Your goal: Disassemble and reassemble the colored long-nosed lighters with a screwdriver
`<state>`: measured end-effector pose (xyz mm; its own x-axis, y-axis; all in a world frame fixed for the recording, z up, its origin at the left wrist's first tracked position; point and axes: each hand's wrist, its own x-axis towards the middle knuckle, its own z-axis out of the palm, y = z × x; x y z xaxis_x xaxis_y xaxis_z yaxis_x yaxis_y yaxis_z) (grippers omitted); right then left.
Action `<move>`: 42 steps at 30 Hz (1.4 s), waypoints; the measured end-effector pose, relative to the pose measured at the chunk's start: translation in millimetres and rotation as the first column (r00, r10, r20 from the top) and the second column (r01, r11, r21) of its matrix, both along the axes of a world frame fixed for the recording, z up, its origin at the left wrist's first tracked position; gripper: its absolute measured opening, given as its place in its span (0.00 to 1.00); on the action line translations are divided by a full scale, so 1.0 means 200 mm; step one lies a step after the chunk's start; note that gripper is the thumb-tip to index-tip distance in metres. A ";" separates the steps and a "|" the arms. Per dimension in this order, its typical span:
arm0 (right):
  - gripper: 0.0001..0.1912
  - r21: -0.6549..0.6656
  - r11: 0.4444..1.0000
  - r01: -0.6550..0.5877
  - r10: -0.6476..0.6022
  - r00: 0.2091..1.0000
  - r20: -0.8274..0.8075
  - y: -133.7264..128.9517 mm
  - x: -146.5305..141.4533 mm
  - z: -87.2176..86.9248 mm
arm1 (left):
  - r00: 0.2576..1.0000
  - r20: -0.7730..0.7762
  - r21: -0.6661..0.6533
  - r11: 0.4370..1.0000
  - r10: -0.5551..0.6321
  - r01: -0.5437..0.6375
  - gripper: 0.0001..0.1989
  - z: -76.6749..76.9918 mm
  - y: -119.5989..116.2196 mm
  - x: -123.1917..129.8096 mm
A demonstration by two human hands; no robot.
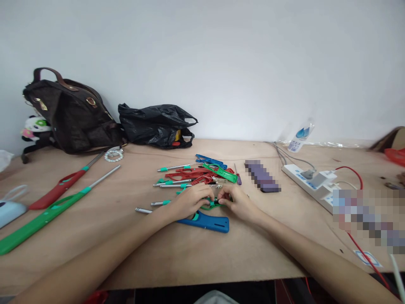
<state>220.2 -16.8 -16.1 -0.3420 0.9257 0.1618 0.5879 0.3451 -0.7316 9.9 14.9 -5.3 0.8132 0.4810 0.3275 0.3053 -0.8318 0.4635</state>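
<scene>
My two hands work close together mid-table, fingertips nearly meeting. The left hand point(198, 197) curls over the left side of a green shell point(209, 207), its fingers bunched narrow on it; the right hand point(234, 200) pinches at the shell's right end, thumb and forefinger close together. The small parts between the fingertips are too tiny for me to tell apart. To do this well, I judge, the left should steady the shell against the table while the right makes short, light presses, so that nothing springs out. Keeping the wrists low should help, and so should leaving a gap between the fingertips to see through.

Just on the near side lies a blue lighter point(212, 222), partly under the left hand; I would keep that forearm from nudging it. Beyond the hands, on the far side, are red shells point(186, 173), another green shell point(223, 173) and a blue shell point(211, 161), with a screwdriver point(238, 180) at their right. Well to the left lie a red lighter point(58, 190) and a green lighter point(41, 223).
</scene>
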 end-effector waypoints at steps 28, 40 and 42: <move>0.07 0.054 0.998 0.027 -0.030 0.998 0.051 -0.03 -0.02 0.01 | 0.978 -0.207 0.462 0.885 0.035 0.066 0.11 0.01 -0.02 0.01; 0.07 0.050 0.998 0.040 -0.042 0.998 0.055 -0.05 -0.03 0.02 | 0.969 -0.202 0.328 0.942 0.142 -0.070 0.07 -0.01 -0.01 0.00; 0.07 0.049 0.998 0.042 -0.045 0.997 0.060 -0.05 -0.03 0.03 | 0.965 -0.190 0.304 0.946 0.179 -0.116 0.05 0.00 -0.02 0.00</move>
<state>213.8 -27.0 -10.7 -0.3125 0.9316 0.1859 0.6458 0.3518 -0.6776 9.2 11.8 -6.0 0.8061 0.5115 0.2976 0.4994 -0.8578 0.1216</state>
